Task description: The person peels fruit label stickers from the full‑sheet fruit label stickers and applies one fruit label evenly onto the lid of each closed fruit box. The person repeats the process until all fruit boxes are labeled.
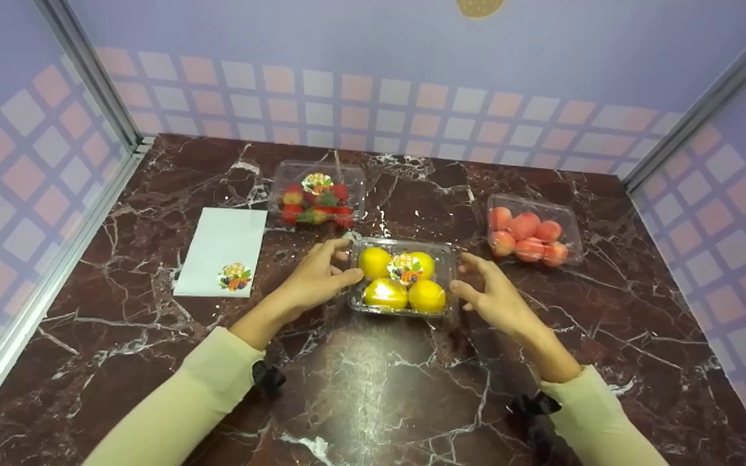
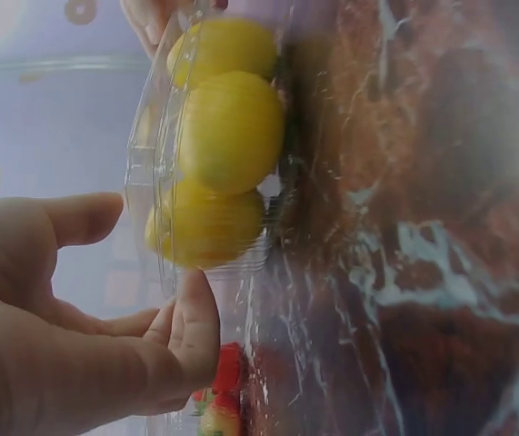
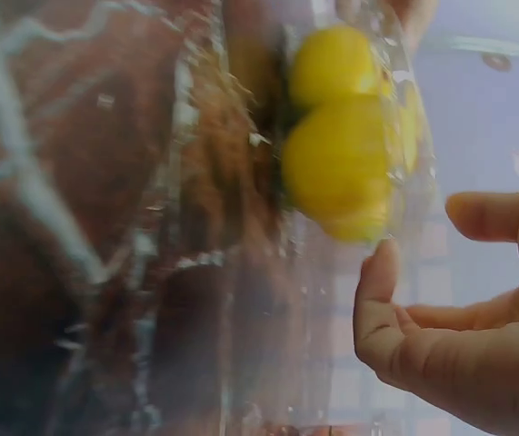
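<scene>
A clear plastic clamshell box (image 1: 405, 312) with yellow lemons inside and a fruit sticker on its lid sits on the marble table. At its left side is my left hand (image 1: 318, 275), the thumb raised and the fingers loosely bent. In the left wrist view the thumb (image 2: 91, 218) stands just off the lid, while a fingertip is close to the box's lower edge; contact is unclear. My right hand (image 1: 496, 294) mirrors this on the right side. Its thumb (image 3: 482, 215) is apart from the box in the right wrist view, with one fingertip by the lower edge.
Behind and left stands a clear box of strawberries (image 1: 318, 200). A clear box of peach-coloured fruit (image 1: 528, 236) lies at the back right. On the left is a white sheet (image 1: 224, 246) with a fruit print. Walls (image 1: 379, 103) enclose the dark marble table (image 1: 373, 401).
</scene>
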{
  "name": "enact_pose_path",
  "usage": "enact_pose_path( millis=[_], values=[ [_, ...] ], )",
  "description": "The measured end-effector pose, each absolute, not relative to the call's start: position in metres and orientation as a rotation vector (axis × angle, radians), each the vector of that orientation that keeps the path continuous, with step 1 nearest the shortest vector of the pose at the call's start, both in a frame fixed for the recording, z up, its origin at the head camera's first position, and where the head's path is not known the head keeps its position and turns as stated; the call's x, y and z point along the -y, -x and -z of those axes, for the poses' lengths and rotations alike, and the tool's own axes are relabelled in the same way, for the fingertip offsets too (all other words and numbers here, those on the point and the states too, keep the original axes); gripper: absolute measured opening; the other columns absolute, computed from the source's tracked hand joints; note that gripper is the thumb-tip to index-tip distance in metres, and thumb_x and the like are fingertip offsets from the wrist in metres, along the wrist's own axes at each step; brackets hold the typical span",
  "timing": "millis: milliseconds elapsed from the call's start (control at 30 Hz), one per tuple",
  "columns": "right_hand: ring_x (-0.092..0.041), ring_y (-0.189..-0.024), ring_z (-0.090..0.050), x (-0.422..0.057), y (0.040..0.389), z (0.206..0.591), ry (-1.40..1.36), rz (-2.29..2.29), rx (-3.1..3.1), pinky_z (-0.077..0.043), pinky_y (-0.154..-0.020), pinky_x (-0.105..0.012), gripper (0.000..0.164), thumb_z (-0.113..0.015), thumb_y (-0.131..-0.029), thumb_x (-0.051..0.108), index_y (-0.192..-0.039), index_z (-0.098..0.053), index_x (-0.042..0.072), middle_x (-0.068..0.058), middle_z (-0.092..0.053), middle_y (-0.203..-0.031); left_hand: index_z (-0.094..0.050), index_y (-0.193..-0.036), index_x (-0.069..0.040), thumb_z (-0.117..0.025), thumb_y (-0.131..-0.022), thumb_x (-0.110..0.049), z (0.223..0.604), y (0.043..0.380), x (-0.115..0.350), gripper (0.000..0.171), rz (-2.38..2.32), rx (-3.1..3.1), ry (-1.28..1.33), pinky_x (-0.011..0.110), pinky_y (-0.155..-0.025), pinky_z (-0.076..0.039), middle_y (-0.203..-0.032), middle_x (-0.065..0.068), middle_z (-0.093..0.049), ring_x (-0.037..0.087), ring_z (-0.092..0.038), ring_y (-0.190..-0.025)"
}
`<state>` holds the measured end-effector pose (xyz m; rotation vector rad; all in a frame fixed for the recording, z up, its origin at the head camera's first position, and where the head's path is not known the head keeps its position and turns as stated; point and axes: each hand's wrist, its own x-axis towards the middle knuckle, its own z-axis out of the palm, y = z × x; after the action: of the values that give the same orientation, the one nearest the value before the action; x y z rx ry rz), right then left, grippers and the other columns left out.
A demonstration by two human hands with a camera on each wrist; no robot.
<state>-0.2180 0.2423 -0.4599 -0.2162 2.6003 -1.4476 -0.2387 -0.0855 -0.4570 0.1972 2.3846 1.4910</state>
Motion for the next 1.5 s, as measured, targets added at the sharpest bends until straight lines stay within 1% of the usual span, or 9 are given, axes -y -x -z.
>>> enact_pose_path(
  millis=[300, 600, 667, 800, 1033, 1167, 1333, 1433, 1500],
  values=[
    [-0.027, -0.097, -0.069, -0.238, 0.211, 0.461, 0.221, 1.454, -2.599, -0.065, -0.078, -0.038, 0.058, -0.066, -0.104, 0.01, -0.154, -0.045, -0.01, -0.031, -0.053, -0.135, -0.039, -0.162, -0.008, -0.072, -0.1, -0.021, 0.452, 0.235, 0.082, 0.071, -1.543, -2.297, -0.142, 0.041, -0.099, -0.056, -0.146, 0.019, -0.048, 0.033, -0.06, -0.126],
    [-0.031, -0.095, -0.071, -0.241, 0.218, 0.457, 0.251, 1.41, -2.592, -0.065, -0.082, -0.043, 0.056, -0.066, -0.103, 0.007, -0.152, -0.046, -0.013, -0.032, -0.053, -0.133, -0.041, -0.161, -0.005, -0.072, -0.099, -0.015, 0.45, 0.241, 0.074, 0.07, -1.557, -2.291, -0.118, 0.034, -0.093, -0.059, -0.142, 0.019, -0.05, 0.03, -0.065, -0.119],
    [-0.031, -0.094, -0.071, -0.243, 0.221, 0.455, 0.285, 1.371, -2.615, -0.064, -0.082, -0.041, 0.055, -0.065, -0.104, 0.005, -0.151, -0.046, -0.015, -0.032, -0.052, -0.131, -0.041, -0.161, -0.005, -0.072, -0.1, -0.015, 0.45, 0.245, 0.071, 0.069, -1.539, -2.301, -0.123, 0.034, -0.094, -0.059, -0.142, 0.019, -0.05, 0.031, -0.065, -0.12],
    [-0.031, -0.091, -0.071, -0.248, 0.231, 0.45, 0.35, 1.25, -2.688, -0.063, -0.08, -0.038, 0.053, -0.063, -0.104, 0.003, -0.149, -0.045, -0.018, -0.034, -0.055, -0.129, -0.04, -0.161, -0.003, -0.071, -0.101, -0.018, 0.449, 0.255, 0.065, 0.069, -1.502, -2.319, -0.142, 0.04, -0.104, -0.055, -0.145, 0.02, -0.051, 0.034, -0.059, -0.129],
    [-0.038, -0.112, -0.064, -0.251, 0.256, 0.441, 0.393, 1.077, -2.792, -0.051, -0.105, -0.053, 0.053, -0.06, -0.102, 0.004, -0.146, -0.047, -0.02, -0.038, -0.057, -0.142, -0.029, -0.166, -0.004, -0.067, -0.103, -0.023, 0.44, 0.271, 0.053, 0.076, -1.497, -2.263, -0.13, 0.047, -0.113, -0.05, -0.16, 0.018, -0.046, 0.035, -0.052, -0.14],
    [-0.041, -0.11, -0.063, -0.249, 0.269, 0.438, 0.415, 1.016, -2.872, -0.052, -0.103, -0.055, 0.05, -0.058, -0.099, 0.002, -0.142, -0.051, -0.022, -0.039, -0.061, -0.136, -0.03, -0.166, -0.005, -0.066, -0.102, -0.025, 0.437, 0.279, 0.041, 0.076, -1.478, -2.307, -0.128, 0.046, -0.118, -0.045, -0.164, 0.018, -0.042, 0.034, -0.044, -0.148],
    [-0.044, -0.115, -0.058, -0.246, 0.282, 0.434, 0.309, 0.945, -2.928, -0.047, -0.107, -0.055, 0.053, -0.056, -0.098, 0.005, -0.145, -0.051, -0.018, -0.041, -0.057, -0.14, -0.031, -0.166, -0.006, -0.066, -0.101, -0.021, 0.434, 0.286, 0.025, 0.076, -1.516, -2.343, -0.122, 0.045, -0.124, -0.037, -0.17, 0.017, -0.036, 0.033, -0.037, -0.155],
    [-0.043, -0.115, -0.057, -0.245, 0.29, 0.434, 0.256, 0.963, -2.916, -0.048, -0.103, -0.052, 0.054, -0.054, -0.098, 0.005, -0.148, -0.049, -0.016, -0.038, -0.056, -0.143, -0.031, -0.166, -0.007, -0.067, -0.099, -0.019, 0.434, 0.29, 0.017, 0.078, -1.56, -2.343, -0.11, 0.046, -0.126, -0.034, -0.171, 0.015, -0.033, 0.033, -0.035, -0.155],
    [-0.042, -0.11, -0.058, -0.246, 0.295, 0.434, 0.237, 0.989, -2.902, -0.049, -0.096, -0.048, 0.054, -0.053, -0.099, 0.005, -0.149, -0.048, -0.015, -0.035, -0.059, -0.142, -0.031, -0.166, -0.007, -0.068, -0.098, -0.019, 0.434, 0.292, 0.013, 0.078, -1.579, -2.347, -0.105, 0.046, -0.126, -0.033, -0.171, 0.015, -0.032, 0.034, -0.034, -0.156]
  ],
)
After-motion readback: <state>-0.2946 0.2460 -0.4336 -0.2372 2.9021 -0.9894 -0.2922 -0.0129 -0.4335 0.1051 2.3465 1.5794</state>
